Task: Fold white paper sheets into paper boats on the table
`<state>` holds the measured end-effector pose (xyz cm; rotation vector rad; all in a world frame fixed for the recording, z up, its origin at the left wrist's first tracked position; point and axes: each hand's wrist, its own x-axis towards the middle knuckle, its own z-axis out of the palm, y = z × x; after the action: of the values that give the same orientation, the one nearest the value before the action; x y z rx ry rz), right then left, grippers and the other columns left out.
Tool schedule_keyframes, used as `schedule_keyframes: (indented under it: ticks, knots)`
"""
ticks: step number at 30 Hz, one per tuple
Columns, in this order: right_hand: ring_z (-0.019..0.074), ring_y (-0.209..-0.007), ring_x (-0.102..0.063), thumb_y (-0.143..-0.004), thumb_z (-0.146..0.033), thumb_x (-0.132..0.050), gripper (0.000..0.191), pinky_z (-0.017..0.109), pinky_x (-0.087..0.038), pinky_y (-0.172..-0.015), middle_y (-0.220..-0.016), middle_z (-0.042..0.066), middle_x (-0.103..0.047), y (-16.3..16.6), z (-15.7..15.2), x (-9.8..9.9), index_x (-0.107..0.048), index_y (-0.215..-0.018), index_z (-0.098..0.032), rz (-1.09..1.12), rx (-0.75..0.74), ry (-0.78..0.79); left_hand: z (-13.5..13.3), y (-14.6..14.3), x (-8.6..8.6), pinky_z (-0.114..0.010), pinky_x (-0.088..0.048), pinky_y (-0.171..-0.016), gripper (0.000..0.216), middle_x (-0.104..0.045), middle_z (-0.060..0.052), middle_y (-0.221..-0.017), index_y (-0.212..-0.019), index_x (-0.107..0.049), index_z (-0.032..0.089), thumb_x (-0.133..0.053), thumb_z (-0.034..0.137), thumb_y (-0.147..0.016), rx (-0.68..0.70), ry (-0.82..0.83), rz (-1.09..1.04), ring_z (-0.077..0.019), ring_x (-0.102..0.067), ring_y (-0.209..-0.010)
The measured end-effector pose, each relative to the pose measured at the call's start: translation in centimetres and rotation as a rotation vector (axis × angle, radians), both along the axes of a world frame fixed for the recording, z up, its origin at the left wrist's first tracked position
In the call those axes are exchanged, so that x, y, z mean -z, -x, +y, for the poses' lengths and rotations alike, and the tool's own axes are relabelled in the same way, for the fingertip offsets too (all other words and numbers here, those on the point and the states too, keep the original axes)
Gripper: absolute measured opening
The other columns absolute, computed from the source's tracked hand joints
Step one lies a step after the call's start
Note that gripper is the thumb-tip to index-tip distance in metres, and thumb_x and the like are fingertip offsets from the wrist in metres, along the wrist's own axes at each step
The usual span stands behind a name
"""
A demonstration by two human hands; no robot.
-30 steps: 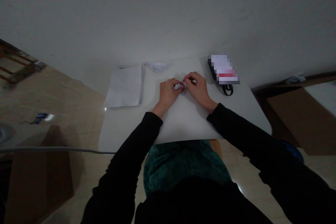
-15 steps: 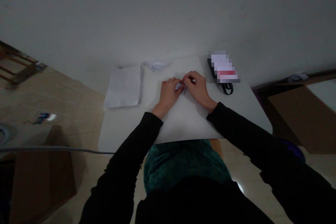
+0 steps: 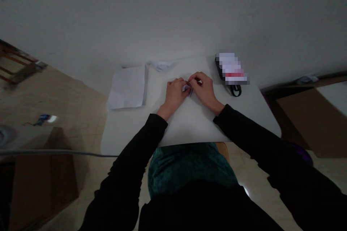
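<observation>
Two hands, left (image 3: 174,95) and right (image 3: 204,89), fingers pinching small folded paper (image 3: 187,88) mid-table (image 3: 189,126); sheets (image 3: 127,87) at left edge.

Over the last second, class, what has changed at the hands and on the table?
Nothing visibly moved. The left hand and right hand still pinch the small folded paper between them at the middle of the table, neither letting go nor taking a new hold. The flat sheets and the crumpled scrap lie where they were; only the camera drifted a little.
</observation>
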<state>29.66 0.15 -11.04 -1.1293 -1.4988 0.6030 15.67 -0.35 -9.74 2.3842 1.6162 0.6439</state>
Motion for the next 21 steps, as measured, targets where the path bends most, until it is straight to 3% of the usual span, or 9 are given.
schedule_keyframes:
  ticks: [6, 21]
  knots:
    - [0.0161, -0.070, -0.056, -0.080, -0.015, -0.056, 0.012, 0.033, -0.045, -0.071, -0.073, -0.001, -0.060, -0.1, 0.1, 0.2, -0.063, -0.072, -0.022, -0.003, -0.008, -0.016, -0.2, -0.3, -1.0, -0.043, -0.047, -0.090, 0.018, -0.076, -0.011, -0.109, -0.106, -0.075, 0.017, -0.064, 0.026, -0.094, -0.067, 0.063, 0.101, -0.0286, -0.067, -0.105]
    - [0.0154, -0.070, -0.056, -0.079, -0.017, -0.056, 0.009, 0.031, -0.044, -0.069, -0.074, -0.001, -0.059, -0.1, 0.0, 0.2, -0.062, -0.074, -0.022, -0.001, 0.002, -0.012, -0.9, -0.6, -1.0, -0.047, -0.045, -0.097, 0.020, -0.070, -0.017, -0.116, -0.107, -0.069, 0.012, -0.054, 0.024, -0.101, 0.033, 0.006, 0.183, -0.0340, -0.060, -0.118]
